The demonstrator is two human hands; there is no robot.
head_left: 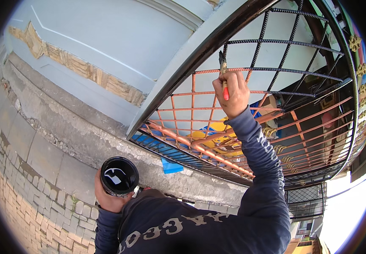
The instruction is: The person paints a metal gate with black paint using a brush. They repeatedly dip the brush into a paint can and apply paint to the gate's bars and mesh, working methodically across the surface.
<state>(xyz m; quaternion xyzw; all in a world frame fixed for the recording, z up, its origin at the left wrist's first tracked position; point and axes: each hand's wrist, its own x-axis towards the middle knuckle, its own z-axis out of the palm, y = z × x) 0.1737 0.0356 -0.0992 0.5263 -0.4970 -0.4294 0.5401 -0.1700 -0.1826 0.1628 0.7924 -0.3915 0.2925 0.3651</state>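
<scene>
My right hand [233,92] grips a paintbrush [223,65] by its handle, which has a red end. Its dark, paint-coated bristles point up at a grille of ribbed steel bars [206,93], close to where black bars meet reddish-orange ones. I cannot tell whether the bristles touch a bar. Upper bars of the grille [273,41] are black; lower ones are reddish-orange. Down at the left, my left hand [111,197] holds an open can of glossy black paint [119,176] from below and around its side. Light reflects off the paint's surface.
A black metal frame [202,52] edges the grille beside a pale wall [113,35] with stone trim [90,73]. Behind the bars are a yellow item [221,139] and a cardboard box [268,103]. A blue piece [171,165] lies near the concrete ledge. Paving blocks [43,203] cover the ground.
</scene>
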